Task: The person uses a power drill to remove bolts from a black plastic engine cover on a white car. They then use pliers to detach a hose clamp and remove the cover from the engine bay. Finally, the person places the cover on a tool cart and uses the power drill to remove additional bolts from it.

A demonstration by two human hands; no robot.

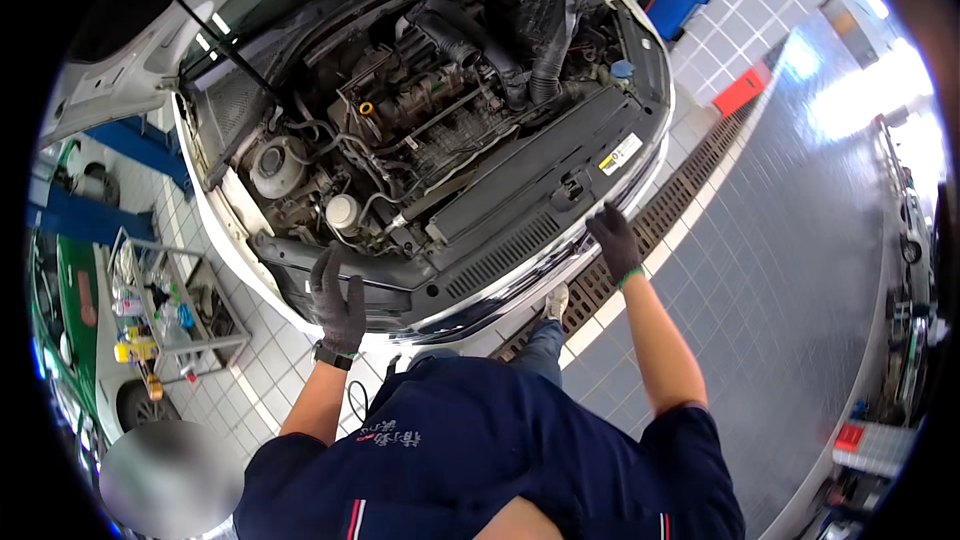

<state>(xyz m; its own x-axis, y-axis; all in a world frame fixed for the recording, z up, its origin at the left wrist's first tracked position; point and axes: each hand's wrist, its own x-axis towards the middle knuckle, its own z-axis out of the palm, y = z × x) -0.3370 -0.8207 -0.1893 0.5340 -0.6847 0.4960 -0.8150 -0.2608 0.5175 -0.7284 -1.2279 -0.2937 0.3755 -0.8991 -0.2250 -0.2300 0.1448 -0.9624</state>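
A white car stands before me with its engine bay uncovered. My left hand [338, 305], in a dark grey glove, is at the bay's front left corner, by the headlight, its fingers and thumb apart and nothing in them. My right hand [615, 243], gloved alike, is at the front edge beside the chrome trim [540, 275]; its fingers point forward, slightly apart, and hold nothing I can see. Between the hands lies the black front panel [520, 215]. Behind it are the engine [430, 115], a yellow dipstick ring [366, 108], a ribbed air hose [547, 75] and a pale round reservoir [278, 168].
A thin black rod [225, 45] rises from the bay's left side. On the left stands a metal trolley [205, 345] with bottles, near blue lift posts [85, 215] and a green car [80, 290]. A floor grate [660, 215] runs past the bumper. A blue bin [678, 2] stands behind.
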